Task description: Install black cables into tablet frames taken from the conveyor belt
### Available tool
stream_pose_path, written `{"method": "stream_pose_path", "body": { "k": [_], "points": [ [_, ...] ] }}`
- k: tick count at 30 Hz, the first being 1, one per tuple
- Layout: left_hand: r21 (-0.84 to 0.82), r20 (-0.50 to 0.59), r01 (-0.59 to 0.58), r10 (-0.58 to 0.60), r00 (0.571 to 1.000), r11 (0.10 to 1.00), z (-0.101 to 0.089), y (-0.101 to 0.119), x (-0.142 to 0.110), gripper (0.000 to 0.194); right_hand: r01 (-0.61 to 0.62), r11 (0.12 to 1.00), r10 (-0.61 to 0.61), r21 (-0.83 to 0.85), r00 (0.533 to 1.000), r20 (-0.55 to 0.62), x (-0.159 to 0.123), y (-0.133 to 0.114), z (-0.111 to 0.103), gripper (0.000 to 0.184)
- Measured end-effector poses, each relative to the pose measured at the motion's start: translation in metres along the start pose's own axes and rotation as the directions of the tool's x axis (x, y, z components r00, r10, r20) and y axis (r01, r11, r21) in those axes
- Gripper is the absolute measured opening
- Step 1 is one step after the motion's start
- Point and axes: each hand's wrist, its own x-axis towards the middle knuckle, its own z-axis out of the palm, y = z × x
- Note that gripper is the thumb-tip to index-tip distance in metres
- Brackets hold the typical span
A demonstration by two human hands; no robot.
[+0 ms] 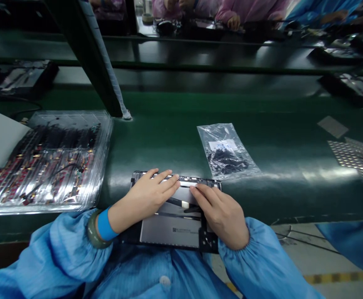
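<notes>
An opened tablet-like device (172, 230) lies at the bench's front edge, its silver battery panels, black frame and upper strip of small parts showing. Across its upper left part rests my left hand (150, 191), fingers stretched out, fingertips at the upper strip. My right hand (223, 209) is over the device's right side, thumb and fingers pressed together near the upper edge. From under its palm sticks a slim dark pointed tool (193, 210), most of it hidden. What the fingertips pinch, if anything, is too small to tell.
A clear bag (228, 151) of small black parts lies beyond the device. Stacked plastic trays (53, 162) of components and a white box (2, 137) stand left. A dark post (89, 54) rises behind. Perforated sheets (356, 160) lie right. Co-workers' hands (234, 23) show across the bench.
</notes>
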Motion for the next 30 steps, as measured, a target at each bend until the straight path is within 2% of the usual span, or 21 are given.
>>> {"method": "stream_pose_path", "body": {
  "k": [7, 12, 14, 17, 20, 25, 30],
  "points": [
    [0.016, 0.048, 0.002, -0.003, 0.999, 1.0, -0.006, 0.004, 0.005, 0.047, -0.039, 0.998, 0.04, 0.041, 0.999, -0.024, -0.012, 0.006, -0.001, 0.031],
    [0.029, 0.099, 0.005, -0.008, 0.995, 1.0, -0.011, 0.006, 0.01, 0.048, -0.225, 0.944, 0.252, 0.24, 0.964, -0.09, -0.021, 0.009, 0.002, 0.032],
    [0.02, 0.108, 0.001, -0.003, 0.994, 1.0, -0.012, 0.006, 0.013, 0.047, -0.293, 0.92, 0.326, 0.261, 0.941, -0.091, -0.02, 0.008, 0.005, 0.027],
    [0.0, 0.115, -0.004, 0.004, 0.993, 1.0, -0.014, 0.005, 0.016, 0.046, -0.338, 0.911, 0.365, 0.235, 0.928, -0.082, -0.015, 0.003, 0.008, 0.021],
    [-0.03, 0.09, -0.009, 0.011, 0.996, 1.0, -0.011, 0.002, 0.016, 0.045, -0.369, 0.891, 0.398, 0.265, 0.915, -0.064, -0.01, -0.001, 0.011, 0.016],
    [-0.11, -0.002, -0.049, 0.05, 0.999, 0.993, 0.0, -0.007, 0.008, 0.043, -0.431, 0.803, 0.478, 0.412, 0.878, -0.012, -0.003, -0.004, 0.013, 0.008],
    [-0.053, 0.01, -0.053, 0.053, 0.999, 0.997, 0.0, -0.007, 0.003, 0.043, -0.471, 0.717, 0.526, 0.514, 0.849, 0.044, -0.001, -0.002, 0.012, 0.008]
  ]
}}
